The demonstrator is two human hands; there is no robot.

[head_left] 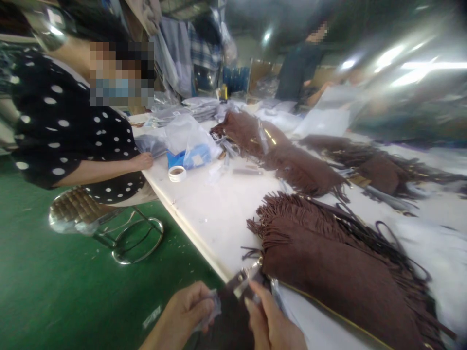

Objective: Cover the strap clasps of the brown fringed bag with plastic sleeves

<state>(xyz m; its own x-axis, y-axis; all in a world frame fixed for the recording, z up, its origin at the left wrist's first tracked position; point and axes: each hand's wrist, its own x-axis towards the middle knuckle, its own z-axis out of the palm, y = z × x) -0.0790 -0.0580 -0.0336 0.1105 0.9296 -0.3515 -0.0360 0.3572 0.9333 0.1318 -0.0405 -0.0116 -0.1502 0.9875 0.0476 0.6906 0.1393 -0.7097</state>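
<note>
Left hand [193, 311]'s grip pinches crumpled plastic [215, 306]; right hand [272, 321] touches dark strap [230, 308], closure unclear. Metal clasp [255, 264], one o'clock, appears joined to brown fringed bag [328, 262], two o'clock on table [204, 209]. Plastic seemingly loose; whether strap finished, cannot tell.

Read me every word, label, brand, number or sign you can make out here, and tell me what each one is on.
None can be read anywhere in this picture.
Pale patch on the blue package: too blurred to tell if it bears print.
White roll: no lettering visible.
Nearest brown fringed bag: no lettering can be made out.
Metal fitting by the hands: too small and blurred for any marking.
</note>
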